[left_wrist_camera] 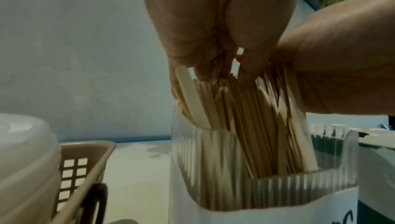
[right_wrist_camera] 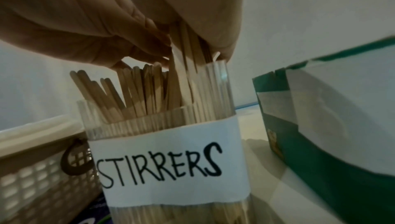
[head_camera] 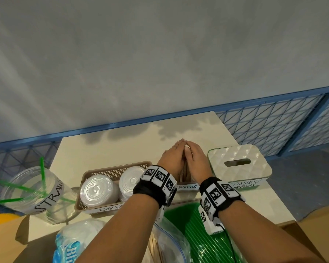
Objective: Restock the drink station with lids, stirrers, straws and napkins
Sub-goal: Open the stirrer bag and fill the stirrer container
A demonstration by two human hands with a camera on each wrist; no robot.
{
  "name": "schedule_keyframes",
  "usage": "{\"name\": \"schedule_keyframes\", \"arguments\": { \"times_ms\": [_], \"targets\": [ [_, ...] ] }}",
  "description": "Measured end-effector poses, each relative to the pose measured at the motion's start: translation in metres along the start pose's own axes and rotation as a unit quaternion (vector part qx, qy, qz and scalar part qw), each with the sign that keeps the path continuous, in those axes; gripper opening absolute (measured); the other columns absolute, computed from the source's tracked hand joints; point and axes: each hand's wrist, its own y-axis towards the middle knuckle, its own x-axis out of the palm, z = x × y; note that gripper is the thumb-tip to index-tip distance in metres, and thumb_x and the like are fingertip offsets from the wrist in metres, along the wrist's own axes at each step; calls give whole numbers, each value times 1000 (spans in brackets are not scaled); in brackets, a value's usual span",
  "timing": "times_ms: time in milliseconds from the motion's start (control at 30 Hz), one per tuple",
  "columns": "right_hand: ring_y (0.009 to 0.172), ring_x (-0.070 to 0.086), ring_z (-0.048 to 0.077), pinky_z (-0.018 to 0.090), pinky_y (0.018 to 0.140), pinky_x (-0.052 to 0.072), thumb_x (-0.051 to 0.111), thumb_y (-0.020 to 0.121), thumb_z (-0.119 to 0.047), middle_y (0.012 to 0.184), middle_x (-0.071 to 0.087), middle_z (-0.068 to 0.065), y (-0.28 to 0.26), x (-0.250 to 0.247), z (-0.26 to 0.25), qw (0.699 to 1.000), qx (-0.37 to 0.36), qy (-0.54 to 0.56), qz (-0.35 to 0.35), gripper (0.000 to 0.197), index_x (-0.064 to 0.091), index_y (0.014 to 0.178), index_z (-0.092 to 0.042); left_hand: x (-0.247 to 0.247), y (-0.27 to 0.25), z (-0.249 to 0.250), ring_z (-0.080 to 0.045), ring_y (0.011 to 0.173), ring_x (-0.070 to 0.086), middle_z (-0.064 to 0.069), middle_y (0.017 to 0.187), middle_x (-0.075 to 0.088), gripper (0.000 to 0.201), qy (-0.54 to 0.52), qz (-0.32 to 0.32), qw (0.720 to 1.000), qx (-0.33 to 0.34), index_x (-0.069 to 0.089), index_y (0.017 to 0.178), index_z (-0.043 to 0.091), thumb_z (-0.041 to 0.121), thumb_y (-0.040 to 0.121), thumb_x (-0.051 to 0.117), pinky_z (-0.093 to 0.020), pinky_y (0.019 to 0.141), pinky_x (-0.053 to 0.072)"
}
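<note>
Wooden stirrers (right_wrist_camera: 138,89) stand bunched in a clear ribbed holder (right_wrist_camera: 171,168) labelled STIRRERS, mid-table between the lid basket and the tissue box. Both hands meet over it like a tent. My left hand (head_camera: 171,155) lies against the bunch's left side, and its fingertips (left_wrist_camera: 203,74) touch the stirrer tops (left_wrist_camera: 245,118). My right hand (head_camera: 197,156) covers the right side, with several stirrers running up inside its grip (right_wrist_camera: 186,42). From the head view the hands hide most of the holder; only its label (head_camera: 186,186) shows.
A tan basket (head_camera: 95,171) marked CUP LIDS holds white lids (head_camera: 96,190) on the left. Further left is a clear cup (head_camera: 34,190) with green straws. A white tissue box (head_camera: 239,160) sits right. Near me are green straws (head_camera: 194,234), a napkin pack (head_camera: 74,242) and a zip bag (head_camera: 169,242).
</note>
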Motion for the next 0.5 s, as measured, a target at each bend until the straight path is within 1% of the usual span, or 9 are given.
{"name": "schedule_keyframes", "arguments": {
  "times_ms": [67,133,167,233,267,333,400,467,500],
  "targets": [
    [125,45,19,21,102,30,32,101,-21,134,51,6,0,-1,0,1000,2,11,-6,36,48,132,-10,-2,-2,3,-23,137,35,-7,152,31,51,6,-1,1000,10,25,146,11,8,97,36,-40,112,30],
    [127,44,16,17,101,28,31,102,-18,137,49,3,-1,-2,0,999,18,40,-6,37,45,136,-13,-1,-1,3,-24,136,37,-7,151,32,50,27,-13,999,18,27,146,11,10,97,36,-41,111,31],
    [128,43,16,17,101,28,30,102,-16,139,47,2,0,-2,0,998,23,49,-11,38,44,137,-15,0,-1,2,-24,139,31,-7,153,27,50,46,-25,998,22,25,147,11,10,98,35,-41,114,27],
    [132,39,17,22,109,27,30,102,-14,144,42,3,2,-1,2,999,22,29,-28,39,42,139,-13,1,0,1,-22,145,15,-5,158,14,51,73,-51,996,19,17,149,12,12,100,31,-39,118,16],
    [136,35,17,28,113,25,30,102,-16,147,39,3,4,0,4,999,19,-6,-37,40,39,140,-13,1,0,1,-21,147,8,-5,158,9,52,81,-60,995,10,13,150,12,13,100,30,-38,119,12],
    [142,25,17,38,117,20,27,102,-24,152,30,1,5,1,8,996,26,-68,-57,43,33,144,-14,5,1,-1,-22,147,-2,-6,159,0,54,106,-75,992,0,7,150,11,15,101,29,-37,120,7],
    [144,18,15,42,117,17,24,102,-31,155,24,-1,5,0,7,993,45,-73,-81,47,26,147,-17,12,4,-7,-27,145,-13,-11,158,-7,58,148,-86,985,-6,2,150,8,16,100,31,-40,120,3],
    [145,13,15,43,118,16,21,102,-36,157,19,-2,5,1,6,991,53,-80,-98,50,19,149,-19,17,7,-11,-34,142,-21,-18,156,-12,63,179,-79,981,-19,-2,149,5,19,99,34,-46,120,0],
    [145,12,15,44,117,17,21,102,-37,157,17,-2,4,1,5,989,55,-90,-103,51,16,149,-20,18,7,-10,-35,142,-22,-17,156,-14,65,180,-77,980,-24,-2,149,5,20,99,36,-48,119,0]
  ]
}}
